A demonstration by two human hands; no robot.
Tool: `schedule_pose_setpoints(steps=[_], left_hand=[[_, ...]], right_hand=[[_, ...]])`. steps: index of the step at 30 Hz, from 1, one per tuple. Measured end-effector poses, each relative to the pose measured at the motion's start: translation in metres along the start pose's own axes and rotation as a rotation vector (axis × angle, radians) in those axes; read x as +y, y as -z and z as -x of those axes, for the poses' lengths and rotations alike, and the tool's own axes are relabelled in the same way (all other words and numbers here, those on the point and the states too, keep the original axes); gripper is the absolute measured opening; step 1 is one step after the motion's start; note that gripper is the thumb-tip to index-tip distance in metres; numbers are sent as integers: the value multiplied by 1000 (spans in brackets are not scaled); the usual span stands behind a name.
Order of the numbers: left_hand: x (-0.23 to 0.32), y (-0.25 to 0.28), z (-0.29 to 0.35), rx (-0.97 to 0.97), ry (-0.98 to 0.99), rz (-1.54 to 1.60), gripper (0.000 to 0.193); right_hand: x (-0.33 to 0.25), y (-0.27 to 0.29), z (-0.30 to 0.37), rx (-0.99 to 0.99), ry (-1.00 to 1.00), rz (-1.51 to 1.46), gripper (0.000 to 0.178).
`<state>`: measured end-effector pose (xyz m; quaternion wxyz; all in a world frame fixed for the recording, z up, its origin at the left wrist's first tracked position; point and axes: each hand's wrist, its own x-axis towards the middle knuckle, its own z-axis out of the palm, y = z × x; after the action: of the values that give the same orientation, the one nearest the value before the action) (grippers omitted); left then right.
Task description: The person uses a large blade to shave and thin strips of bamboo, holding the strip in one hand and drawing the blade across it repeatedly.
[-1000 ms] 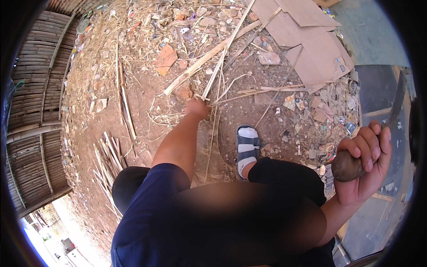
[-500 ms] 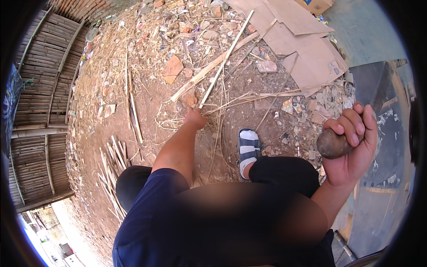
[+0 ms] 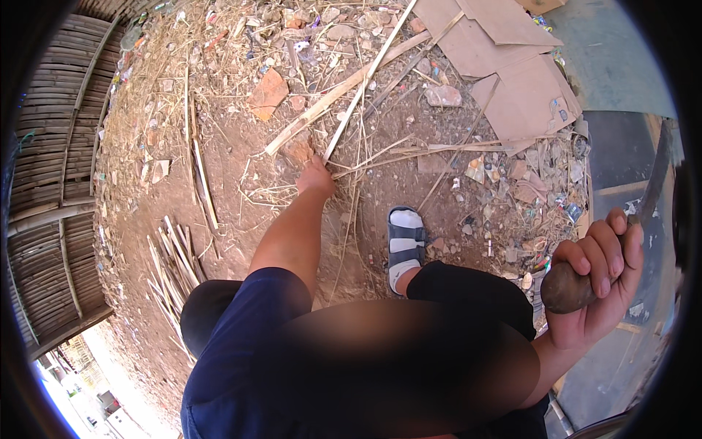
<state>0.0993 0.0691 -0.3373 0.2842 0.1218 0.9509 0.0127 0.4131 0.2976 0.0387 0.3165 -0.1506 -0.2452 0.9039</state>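
Observation:
My left hand [image 3: 315, 178] reaches down to the ground in front of me, its fingers closed around the near end of a long, pale bamboo strip [image 3: 363, 91]. The strip slants away to the upper right and runs out of the picture. At the right side my raised right hand [image 3: 596, 285] grips the rounded wooden handle of a large knife [image 3: 567, 289]. Its dark blade points upward near the right rim. A wider split bamboo piece [image 3: 322, 107] lies just beyond my left hand, with thin shavings around it.
Several split bamboo strips [image 3: 175, 256] lie piled beside my left knee. Flattened cardboard [image 3: 526, 95] covers ground at the far right. A brick piece [image 3: 268, 95], stones and litter are scattered ahead. A bamboo slat wall [image 3: 51, 110] stands left; a dark board [image 3: 621, 157] lies right.
My right hand has moved right and lower in the picture, and the knife's blade now shows above it. My left hand stays at the strip's end. The view has shifted slightly.

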Motion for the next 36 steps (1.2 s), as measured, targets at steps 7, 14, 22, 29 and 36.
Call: schedule_pose_setpoints(steps=[7,14,22,29,36], left_hand=[[-4,-6,-2,-24,30,-57,53],[-8,7,20,131,63,56,61],[-59,132,52,828,-356,417,51],[-39,320,167,1224,-753,545,54],[-57,369,289,1284,-712,581,57]], right_hand=[[1,-5,3,15,10,36,26],[-2,-6,9,-4,32,-18,26],[2,-13,7,-47,48,-63,17],[14,-30,9,-3,102,-38,10],[37,-51,8,59,92,135,17]])
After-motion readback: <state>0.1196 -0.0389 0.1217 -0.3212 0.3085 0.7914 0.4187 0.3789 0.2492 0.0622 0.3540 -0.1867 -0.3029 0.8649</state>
